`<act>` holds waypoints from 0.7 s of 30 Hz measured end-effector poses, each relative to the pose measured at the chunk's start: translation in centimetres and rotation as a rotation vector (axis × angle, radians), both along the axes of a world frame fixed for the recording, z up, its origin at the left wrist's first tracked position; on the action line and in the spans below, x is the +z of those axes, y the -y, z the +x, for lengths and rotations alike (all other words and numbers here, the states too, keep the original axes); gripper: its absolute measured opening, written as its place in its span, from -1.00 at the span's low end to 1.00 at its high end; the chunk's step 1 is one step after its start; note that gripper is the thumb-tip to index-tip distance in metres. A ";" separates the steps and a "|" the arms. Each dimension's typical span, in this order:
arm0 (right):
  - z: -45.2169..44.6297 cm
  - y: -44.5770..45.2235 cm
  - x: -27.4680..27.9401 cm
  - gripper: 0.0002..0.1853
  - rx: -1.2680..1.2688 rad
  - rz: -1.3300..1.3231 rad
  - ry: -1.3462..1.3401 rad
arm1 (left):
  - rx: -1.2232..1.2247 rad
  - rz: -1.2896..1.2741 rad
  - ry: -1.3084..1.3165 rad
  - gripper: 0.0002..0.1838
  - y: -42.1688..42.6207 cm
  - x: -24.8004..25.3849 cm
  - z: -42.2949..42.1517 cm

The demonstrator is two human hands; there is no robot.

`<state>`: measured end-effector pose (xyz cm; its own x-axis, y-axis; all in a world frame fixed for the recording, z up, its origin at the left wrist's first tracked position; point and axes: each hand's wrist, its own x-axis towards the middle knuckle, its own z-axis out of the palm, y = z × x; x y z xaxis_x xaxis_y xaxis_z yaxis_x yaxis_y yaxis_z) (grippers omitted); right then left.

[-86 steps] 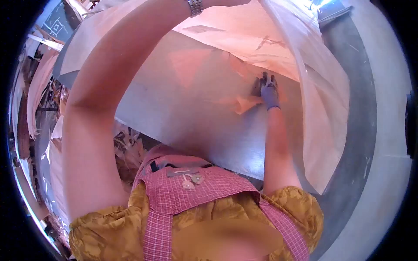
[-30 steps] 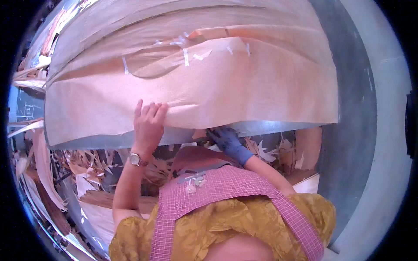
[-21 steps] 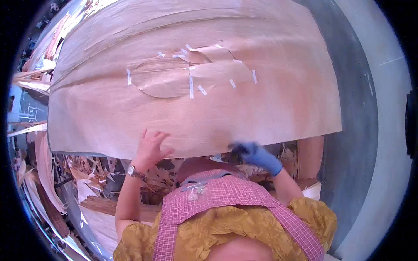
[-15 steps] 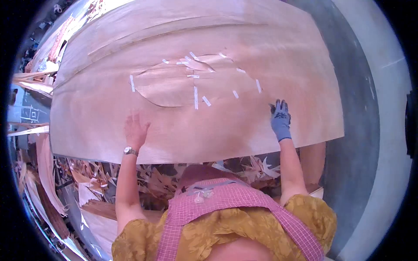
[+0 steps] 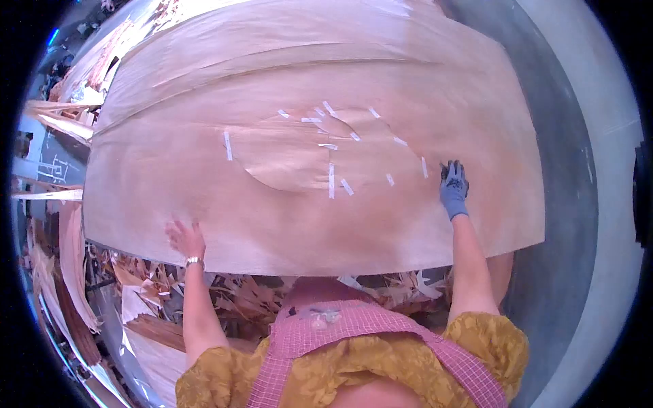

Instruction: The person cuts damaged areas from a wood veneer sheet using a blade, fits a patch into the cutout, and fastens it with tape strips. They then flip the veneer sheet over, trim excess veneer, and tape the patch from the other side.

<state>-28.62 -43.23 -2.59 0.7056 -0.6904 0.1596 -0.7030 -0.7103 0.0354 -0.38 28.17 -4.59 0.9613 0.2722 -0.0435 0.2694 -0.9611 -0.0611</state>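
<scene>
A wide, thin pinkish-tan sheet (image 5: 381, 224) lies spread in front of me, with short white tape strips around a curved patch (image 5: 286, 160) at its middle. My left hand (image 5: 186, 239), bare and with a watch at the wrist, rests on or just over the sheet's lower left part, its fingers spread. In a blue-grey glove with dark fingertips, my right hand (image 5: 454, 189) lies on the sheet to the right of the tape strips, fingers extended. Neither hand holds anything. A long curved ridge (image 5: 272, 64) crosses the sheet's far part.
Torn scraps (image 5: 252, 299) lie below the sheet's near edge. Long strips (image 5: 71, 255) and other pieces are heaped at the left. A grey surface (image 5: 564, 204) borders the sheet on the right, and chalk-like marks show on a dark panel (image 5: 58, 170) at the far left.
The sheet was lifted and folded back; it now lies flatter, its near edge closer to me. My left hand let go of it and moved left. My gloved right hand came from beneath it onto its top.
</scene>
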 end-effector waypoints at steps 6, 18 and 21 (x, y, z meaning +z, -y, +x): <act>7.9 2.5 0.1 -0.54 0.027 0.025 0.071 | -0.366 -0.194 0.128 -0.13 3.9 -1.0 9.4; 5.3 7.8 -4.2 -0.48 0.133 0.097 -0.031 | -0.443 -0.105 0.190 -0.23 5.2 -1.6 14.8; 5.2 8.3 -4.5 -0.48 0.159 0.104 -0.009 | -0.468 -0.084 0.256 -0.23 4.8 -2.2 15.0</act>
<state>-23.44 -51.49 -7.12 0.8083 -0.5825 0.0861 -0.5816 -0.8126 -0.0379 14.59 23.42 -6.74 0.9616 -0.1824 0.2051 -0.1929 -0.9807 0.0321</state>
